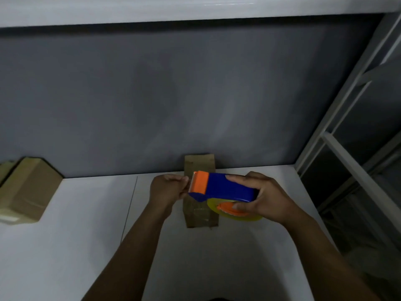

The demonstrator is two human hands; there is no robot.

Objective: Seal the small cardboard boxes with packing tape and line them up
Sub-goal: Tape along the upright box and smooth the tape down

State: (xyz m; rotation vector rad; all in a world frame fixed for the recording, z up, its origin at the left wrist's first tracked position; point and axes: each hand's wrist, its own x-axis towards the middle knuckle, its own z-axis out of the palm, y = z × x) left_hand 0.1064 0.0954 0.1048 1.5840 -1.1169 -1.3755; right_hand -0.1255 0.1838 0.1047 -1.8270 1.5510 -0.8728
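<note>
White worktop (65,235), grey wall (195,94). Cardboard box (200,216) centre, beneath hands. Right hand (267,198) grips tape dispenser (227,186); left hand (166,189) pinches at blade (192,181), seemingly tape end. Risk: tape folding onto itself, teeth nicking skin.

Both forearms reach forward, right hand (267,198) gripping the tape dispenser (227,187), left hand (167,190) curled, fingertips pinched at its front end.

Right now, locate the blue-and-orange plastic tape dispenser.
Head view, centre: the tape dispenser is in the right hand, above the small brown cardboard box.
</note>
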